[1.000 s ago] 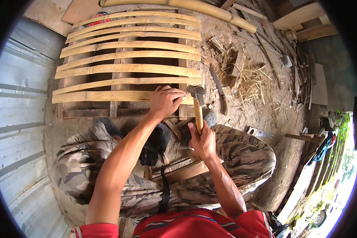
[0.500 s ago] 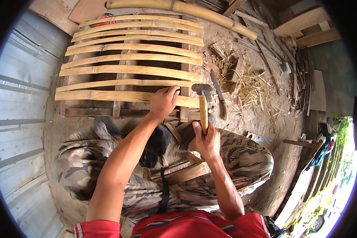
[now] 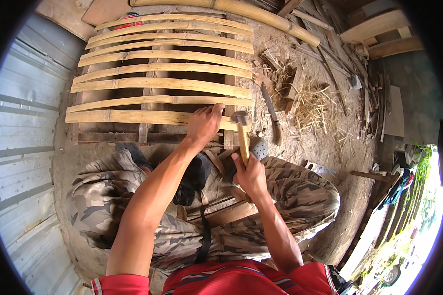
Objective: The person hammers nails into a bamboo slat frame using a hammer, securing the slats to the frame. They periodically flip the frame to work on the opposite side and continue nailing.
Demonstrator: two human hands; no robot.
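In my right hand is a hammer, its fingers wrapped round the wooden handle. The dark hammer head is over the right end of the nearest bamboo slat; whether it touches cannot be made out. My left hand grips that same slat a little left of the hammer, fingers curled over its far edge. Any nail there is too small to see. Several more split bamboo slats lie in rows across a dark wooden frame.
A large knife lies on the ground right of the frame, near straw-like shavings and wood scraps. A thick bamboo pole lies beyond. Corrugated metal sheeting stands at left. A black cloth item is between my legs.
The hammer has come down and slightly left, from beyond the slat's end to over it, with my right hand. My left hand keeps its grip on the slat.
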